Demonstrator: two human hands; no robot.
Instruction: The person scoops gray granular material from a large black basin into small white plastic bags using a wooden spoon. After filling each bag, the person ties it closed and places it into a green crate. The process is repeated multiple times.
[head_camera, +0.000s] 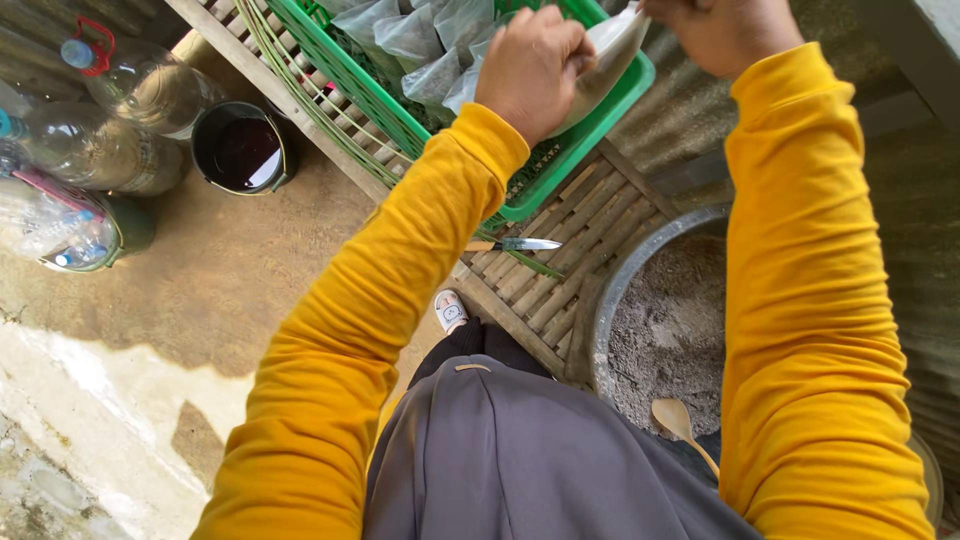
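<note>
My left hand grips a filled whitish plastic bag over a green plastic crate. My right hand is closed on the bag's upper end at the top edge of the view. Both arms wear yellow sleeves. The crate holds several clear plastic bags and rests on a bamboo slat platform. A small knife lies on the slats below my left forearm.
A grey basin of grey soil with a wooden spoon sits lower right. At left stand clear plastic bottles, a dark pot of liquid and a green bucket on the dirt floor. My sandalled foot shows below.
</note>
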